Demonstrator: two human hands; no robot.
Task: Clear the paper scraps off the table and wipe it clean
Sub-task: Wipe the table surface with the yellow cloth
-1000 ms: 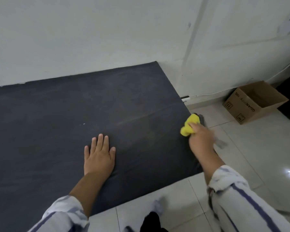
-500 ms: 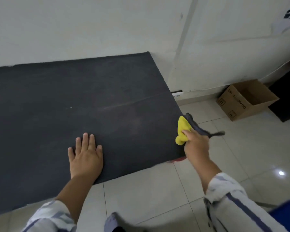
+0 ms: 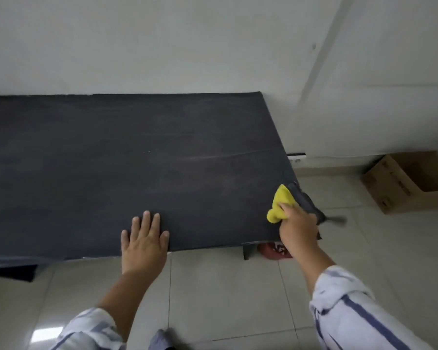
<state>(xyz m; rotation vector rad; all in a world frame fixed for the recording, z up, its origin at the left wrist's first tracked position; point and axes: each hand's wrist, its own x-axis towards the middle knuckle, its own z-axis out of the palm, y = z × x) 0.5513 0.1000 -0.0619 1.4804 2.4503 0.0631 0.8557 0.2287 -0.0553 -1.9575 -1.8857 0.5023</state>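
A dark grey table point(image 3: 111, 160) fills the left and middle of the head view, set against a white wall. My left hand point(image 3: 143, 241) lies flat on its near edge with the fingers straight. My right hand point(image 3: 299, 228) grips a yellow cloth point(image 3: 280, 203) at the table's near right corner, with a dark grey part of the cloth point(image 3: 305, 202) hanging past the right edge. A tiny white speck point(image 3: 147, 152) lies near the table's middle.
An open cardboard box point(image 3: 410, 181) stands on the tiled floor at the right by the wall. A red object point(image 3: 273, 250) and a table leg point(image 3: 248, 251) show under the near right corner. A white socket strip point(image 3: 296, 157) sits at the wall's foot.
The camera has pulled back and more floor shows in front. My right hand with the cloth has slid toward the near right corner. My left hand stays flat on the table.
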